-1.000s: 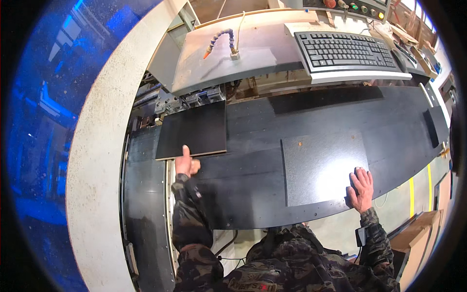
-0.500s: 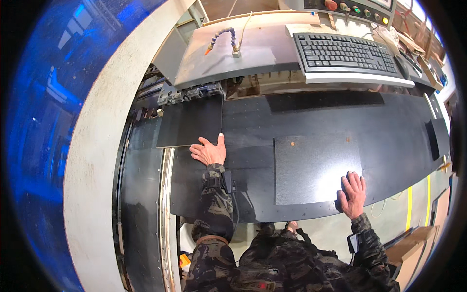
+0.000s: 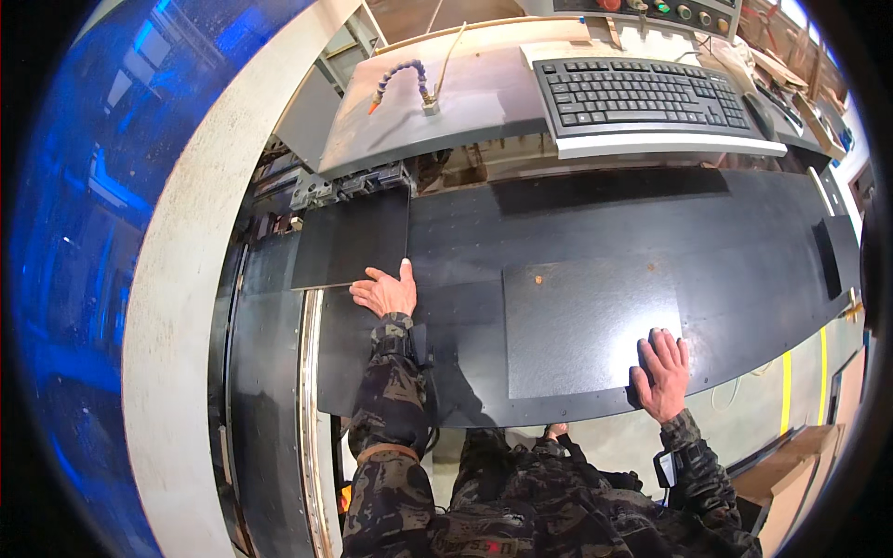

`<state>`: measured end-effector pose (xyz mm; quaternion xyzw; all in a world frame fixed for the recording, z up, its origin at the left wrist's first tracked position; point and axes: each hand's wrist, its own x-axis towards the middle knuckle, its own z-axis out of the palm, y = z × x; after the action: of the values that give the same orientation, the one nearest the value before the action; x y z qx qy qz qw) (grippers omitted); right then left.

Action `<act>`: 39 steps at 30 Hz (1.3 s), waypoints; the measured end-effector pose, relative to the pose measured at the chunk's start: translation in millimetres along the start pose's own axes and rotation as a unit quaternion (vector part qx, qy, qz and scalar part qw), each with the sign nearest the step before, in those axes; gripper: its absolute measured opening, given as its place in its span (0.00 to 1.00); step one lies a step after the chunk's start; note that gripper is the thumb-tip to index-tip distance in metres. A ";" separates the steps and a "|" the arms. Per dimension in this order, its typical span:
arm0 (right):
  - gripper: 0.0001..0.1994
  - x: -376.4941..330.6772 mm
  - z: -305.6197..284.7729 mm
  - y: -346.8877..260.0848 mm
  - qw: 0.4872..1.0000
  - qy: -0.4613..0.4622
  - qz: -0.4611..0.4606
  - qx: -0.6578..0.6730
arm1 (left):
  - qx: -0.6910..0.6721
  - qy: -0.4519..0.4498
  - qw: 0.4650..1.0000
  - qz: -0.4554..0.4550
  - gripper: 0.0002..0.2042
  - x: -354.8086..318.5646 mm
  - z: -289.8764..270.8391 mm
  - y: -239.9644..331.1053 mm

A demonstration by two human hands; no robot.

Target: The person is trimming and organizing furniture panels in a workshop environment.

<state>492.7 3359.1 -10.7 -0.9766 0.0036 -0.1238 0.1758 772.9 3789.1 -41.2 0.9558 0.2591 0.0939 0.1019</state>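
Note:
My left hand [image 3: 385,290] has its fingers spread and thumb raised, touching the near right corner of a dark flat panel [image 3: 358,232]. That panel's far edge meets a row of metal clamps [image 3: 349,184] on the machine. My right hand [image 3: 664,374] lies with outstretched fingers on the right edge of a second panel [image 3: 577,325], grey and shiny with two small brownish marks near its far side. This second panel rests flat on the black machine table [image 3: 465,223]. Neither hand is gripping anything.
Beyond the table, a keyboard [image 3: 642,93] and mouse [image 3: 758,113] sit on a shelf below a button panel [image 3: 665,11]. A segmented coolant hose [image 3: 400,73] stands on a metal cover. A metal rail [image 3: 312,391] runs along the left, beside a pale machine frame [image 3: 177,279].
The whole view has shifted slightly, so things sit further left. My hands stay at the same panels. A yellow lamp on the button panel looks dimmer.

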 end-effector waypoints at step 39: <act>0.33 -105.9 -146.0 233.6 0.637 0.367 0.190 0.650 | -0.518 -0.629 0.578 0.030 0.26 -373.9 -64.2 275.8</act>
<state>363.1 3095.3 15.9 -0.4621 0.1720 -0.4063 0.7693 572.3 3373.1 40.3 0.5666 0.0088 -0.4100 0.7147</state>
